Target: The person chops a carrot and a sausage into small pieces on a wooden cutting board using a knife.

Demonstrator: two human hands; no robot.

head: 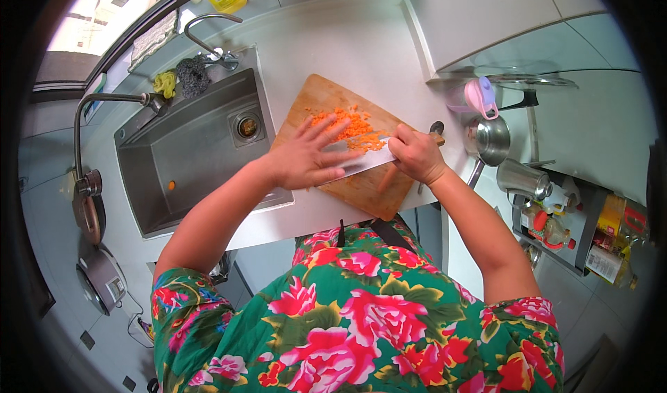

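Note:
A wooden cutting board lies at an angle on the counter, with a heap of finely chopped carrot on it. My right hand grips the handle of a broad kitchen knife, whose blade points left over the board and bears some carrot bits on its face. My left hand is spread flat, fingers apart, over the blade's far end and the edge of the heap; whether it touches the blade I cannot tell. An orange piece, apparently carrot, lies on the board below the knife.
Left of the board is a grey sink with a small orange piece in it and a faucet behind. To the right stand a steel pot, a pink-and-purple bottle lid and a metal pitcher.

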